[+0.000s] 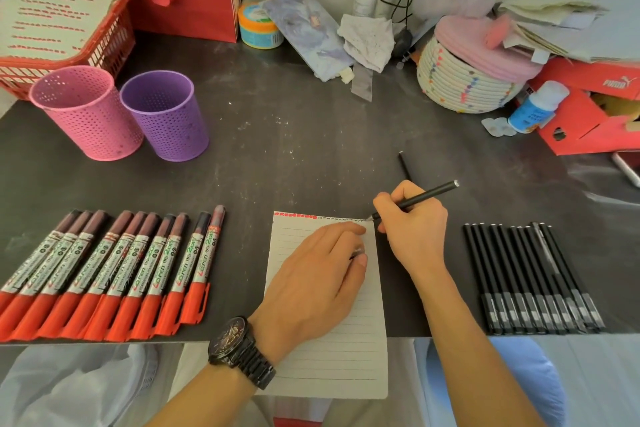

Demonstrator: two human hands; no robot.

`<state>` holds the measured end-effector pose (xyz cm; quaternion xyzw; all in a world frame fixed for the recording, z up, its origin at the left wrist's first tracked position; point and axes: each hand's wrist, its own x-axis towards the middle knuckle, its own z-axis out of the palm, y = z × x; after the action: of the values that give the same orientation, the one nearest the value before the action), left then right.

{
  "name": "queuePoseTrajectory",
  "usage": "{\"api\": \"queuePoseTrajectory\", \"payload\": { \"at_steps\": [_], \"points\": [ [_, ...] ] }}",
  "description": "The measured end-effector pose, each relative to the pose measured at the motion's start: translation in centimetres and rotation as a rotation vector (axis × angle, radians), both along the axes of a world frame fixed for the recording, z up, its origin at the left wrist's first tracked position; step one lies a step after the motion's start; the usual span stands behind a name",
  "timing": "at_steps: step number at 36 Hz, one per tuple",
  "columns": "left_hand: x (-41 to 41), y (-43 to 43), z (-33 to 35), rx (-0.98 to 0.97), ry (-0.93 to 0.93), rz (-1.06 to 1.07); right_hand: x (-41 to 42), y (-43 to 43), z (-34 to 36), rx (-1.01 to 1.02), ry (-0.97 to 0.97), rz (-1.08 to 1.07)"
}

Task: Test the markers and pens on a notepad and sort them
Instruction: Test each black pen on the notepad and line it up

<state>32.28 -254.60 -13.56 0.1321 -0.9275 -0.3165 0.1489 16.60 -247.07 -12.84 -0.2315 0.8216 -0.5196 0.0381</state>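
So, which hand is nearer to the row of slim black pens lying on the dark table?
Right. The right hand, holding a black pen, is just left of the row of slim black pens; the left hand rests on the lined notepad, farther left.

notepad (329, 340): middle under left hand (311, 281) | markers (104, 270): leftmost cut off | scribbles (332, 218): unreadable

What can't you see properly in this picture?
All head view.
Bottoms of pink cup and purple cup: hidden by their walls.
Scribbles atop notepad: too small to read.
Dark bit under left hand: fingers cover it.
Leftmost markers: caps cut off by the edge.
Black stick behind right hand: hand hides its lower end.
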Motion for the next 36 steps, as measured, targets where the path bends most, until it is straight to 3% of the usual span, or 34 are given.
{"api": "queuePoseTrajectory", "payload": {
  "at_steps": [6,9,15,19,26,31,36],
  "points": [
    [-0.2,-0.7,-0.1,0.058,0.09,0.081,0.7,0.3,1.1,-0.189,-0.089,-0.089],
    [-0.2,-1.0,-0.2,0.115,0.095,0.107,1.5,1.3,1.9,-0.293,-0.141,-0.014],
    [-0.1,-1.1,-0.4,0.128,0.034,0.096,4.3,3.7,1.5,-0.557,-0.508,0.156],
    [-0.2,-1.1,-0.8,0.234,0.077,0.138,4.9,4.2,1.2,-0.571,-0.525,0.112],
    [-0.2,-1.0,-0.6,0.231,0.133,0.134,5.0,4.1,0.9,-0.49,-0.447,0.151],
    [-0.1,-1.2,-0.6,0.245,0.133,0.148,4.7,4.5,0.8,-0.563,-0.486,0.119],
    [0.0,-1.0,0.1,0.205,0.13,0.117,5.0,4.1,1.2,-0.403,-0.382,0.178]
  ]
}}
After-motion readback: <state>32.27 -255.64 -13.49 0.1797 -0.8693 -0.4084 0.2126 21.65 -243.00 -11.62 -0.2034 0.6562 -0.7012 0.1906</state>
